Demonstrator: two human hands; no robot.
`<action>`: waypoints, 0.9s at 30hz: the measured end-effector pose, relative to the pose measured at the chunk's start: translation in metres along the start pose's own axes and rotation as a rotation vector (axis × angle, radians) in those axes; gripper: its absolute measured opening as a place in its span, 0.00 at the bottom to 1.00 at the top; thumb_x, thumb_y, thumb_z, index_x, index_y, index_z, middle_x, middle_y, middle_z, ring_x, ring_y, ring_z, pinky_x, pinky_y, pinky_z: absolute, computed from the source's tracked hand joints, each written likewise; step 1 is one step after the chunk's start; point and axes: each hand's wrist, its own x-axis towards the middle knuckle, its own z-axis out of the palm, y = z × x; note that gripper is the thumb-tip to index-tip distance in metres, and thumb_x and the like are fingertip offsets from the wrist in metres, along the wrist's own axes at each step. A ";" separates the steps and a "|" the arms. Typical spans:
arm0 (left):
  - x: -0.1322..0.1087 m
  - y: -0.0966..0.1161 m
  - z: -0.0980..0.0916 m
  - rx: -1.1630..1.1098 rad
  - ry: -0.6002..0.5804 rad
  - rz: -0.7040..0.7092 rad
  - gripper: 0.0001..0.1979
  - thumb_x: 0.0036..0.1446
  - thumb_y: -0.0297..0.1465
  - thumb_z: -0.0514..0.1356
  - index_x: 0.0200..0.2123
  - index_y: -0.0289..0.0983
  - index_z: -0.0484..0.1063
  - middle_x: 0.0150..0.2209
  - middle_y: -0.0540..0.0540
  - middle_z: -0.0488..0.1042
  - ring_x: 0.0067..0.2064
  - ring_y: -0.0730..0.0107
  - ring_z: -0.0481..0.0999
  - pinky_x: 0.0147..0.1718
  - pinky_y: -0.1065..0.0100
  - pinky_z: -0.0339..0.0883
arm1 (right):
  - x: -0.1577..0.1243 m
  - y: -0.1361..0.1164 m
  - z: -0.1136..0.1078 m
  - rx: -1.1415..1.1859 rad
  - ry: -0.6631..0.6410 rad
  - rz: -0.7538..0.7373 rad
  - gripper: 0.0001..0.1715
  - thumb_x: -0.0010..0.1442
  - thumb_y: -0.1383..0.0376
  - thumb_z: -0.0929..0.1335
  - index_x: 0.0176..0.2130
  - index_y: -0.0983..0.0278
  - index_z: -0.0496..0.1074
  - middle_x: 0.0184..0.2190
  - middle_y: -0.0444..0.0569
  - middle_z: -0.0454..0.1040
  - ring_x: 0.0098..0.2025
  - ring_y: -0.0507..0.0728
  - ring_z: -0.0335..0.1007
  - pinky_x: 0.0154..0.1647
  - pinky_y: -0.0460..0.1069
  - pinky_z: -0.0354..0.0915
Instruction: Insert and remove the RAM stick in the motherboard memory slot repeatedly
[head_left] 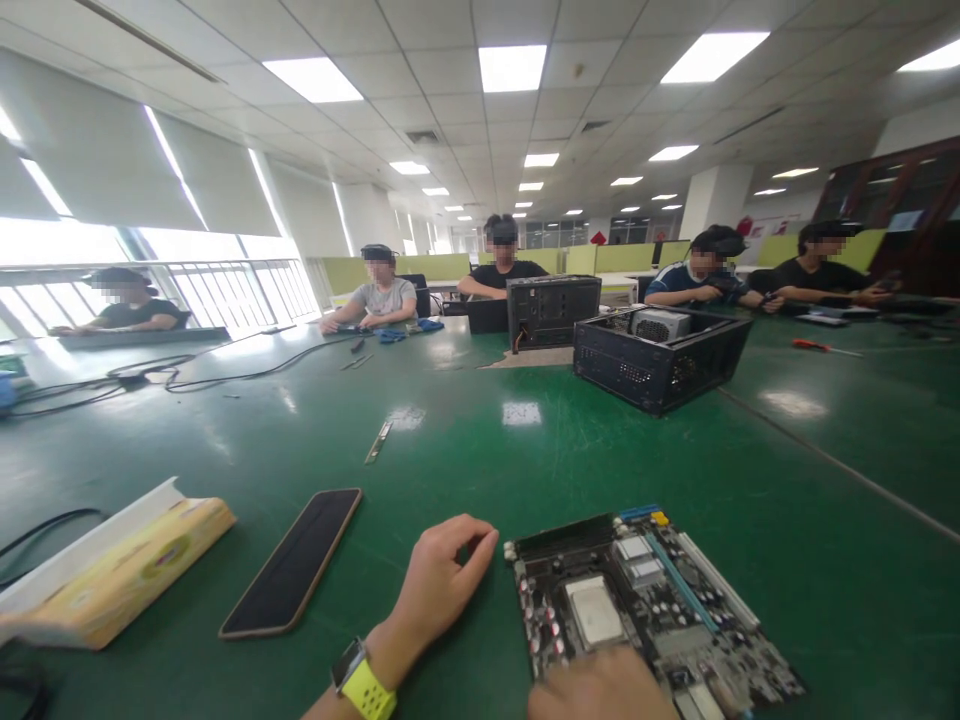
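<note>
Right hand sits low on the near edge of the motherboard, blurred, grip impossible to call. Left hand, yellow watch on the wrist, loosely curled and empty just beside the board's far left corner. Smartphone lies left on the green table.

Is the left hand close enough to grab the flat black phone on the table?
Probably yes. The left hand is right beside the flat black phone, with only bare green table between them.
</note>
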 end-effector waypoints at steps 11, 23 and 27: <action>-0.002 0.000 0.002 -0.016 -0.024 0.023 0.10 0.60 0.31 0.55 0.29 0.37 0.74 0.26 0.49 0.75 0.27 0.71 0.71 0.28 0.72 0.63 | -0.027 0.209 -0.062 -0.071 0.092 1.028 0.18 0.61 0.56 0.58 0.38 0.57 0.73 0.36 0.54 0.78 0.35 0.64 0.74 0.28 0.53 0.62; -0.003 0.000 0.003 -0.002 -0.060 0.019 0.11 0.61 0.32 0.54 0.29 0.37 0.73 0.26 0.49 0.74 0.28 0.72 0.71 0.30 0.72 0.63 | -0.029 0.218 -0.051 -0.030 0.097 1.021 0.21 0.59 0.52 0.58 0.44 0.56 0.72 0.41 0.52 0.77 0.40 0.64 0.74 0.32 0.53 0.63; -0.004 -0.002 0.004 -0.002 -0.071 0.025 0.11 0.61 0.32 0.53 0.30 0.37 0.73 0.27 0.48 0.74 0.28 0.71 0.71 0.30 0.71 0.63 | -0.030 0.216 -0.050 -0.036 0.102 1.013 0.22 0.59 0.53 0.58 0.46 0.57 0.72 0.42 0.53 0.77 0.41 0.64 0.73 0.34 0.53 0.64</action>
